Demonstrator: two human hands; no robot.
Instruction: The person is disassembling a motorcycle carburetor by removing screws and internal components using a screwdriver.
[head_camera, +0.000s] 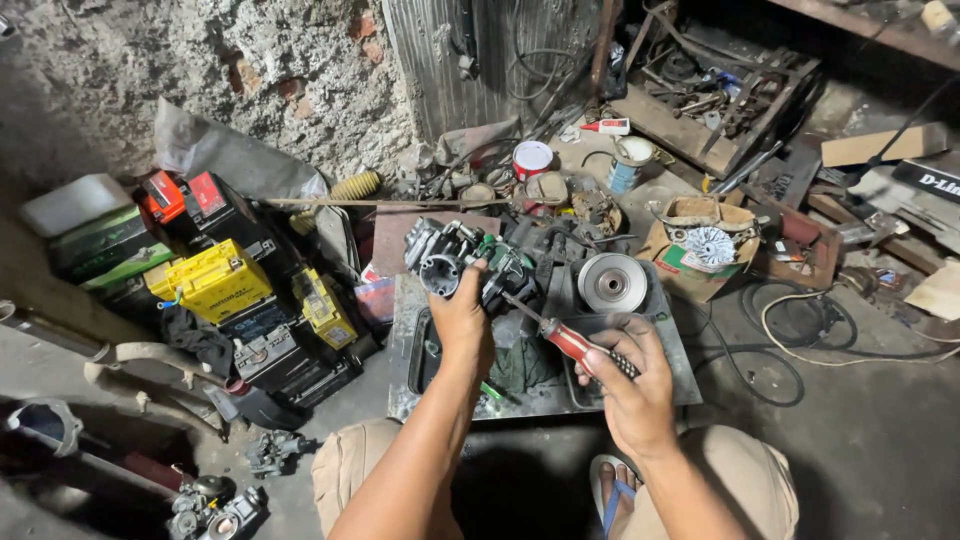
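My left hand (462, 320) grips a dark, greasy engine part (470, 262) and holds it over a metal tray (660, 330). My right hand (630, 385) is closed on a screwdriver (570, 340) with a red and black handle. Its shaft points up and left, and the tip touches the engine part beside my left thumb. A round silver pulley disc (612, 282) lies in the tray just right of the part. My knees show at the bottom of the view.
Yellow and black batteries (215, 280) are stacked at the left. A cardboard box (700, 245) with a fan-like metal part stands to the right. Cables (790, 330) coil on the floor at right. Cans, tools and scrap crowd the wall behind.
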